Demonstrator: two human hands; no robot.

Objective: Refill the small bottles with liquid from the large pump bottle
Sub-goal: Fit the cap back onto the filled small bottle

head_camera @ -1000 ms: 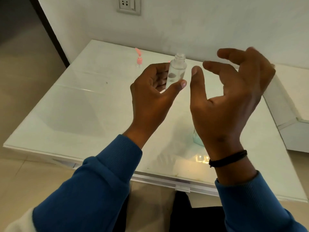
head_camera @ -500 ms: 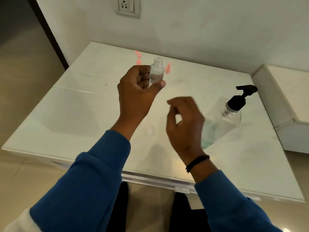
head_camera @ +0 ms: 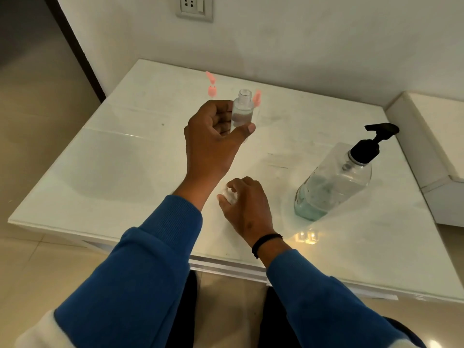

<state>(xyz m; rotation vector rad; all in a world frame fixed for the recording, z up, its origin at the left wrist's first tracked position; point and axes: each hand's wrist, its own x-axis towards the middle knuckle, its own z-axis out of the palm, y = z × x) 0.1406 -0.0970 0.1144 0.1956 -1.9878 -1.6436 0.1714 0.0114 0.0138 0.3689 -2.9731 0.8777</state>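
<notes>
While gripping an uncapped small bottle (head_camera: pixel 241 114) upright in left hand (head_camera: pixel 213 136), pinching a small clear object (head_camera: pixel 229 195) on tabletop (head_camera: pixel 120 169) with right-hand fingers (head_camera: pixel 232 184).

left hand (head_camera: pixel 213 136) holds small clear bottle (head_camera: pixel 242 110) upright, uncapped, above white table (head_camera: pixel 113 167) | right hand (head_camera: pixel 247 202) low on table, fingers curled round a small clear thing, unclear what | pump bottle (head_camera: pixel 334 182) with black pump right, part full | two pink caps (head_camera: pixel 212 89) at back | wall socket (head_camera: pixel 194 7)
</notes>
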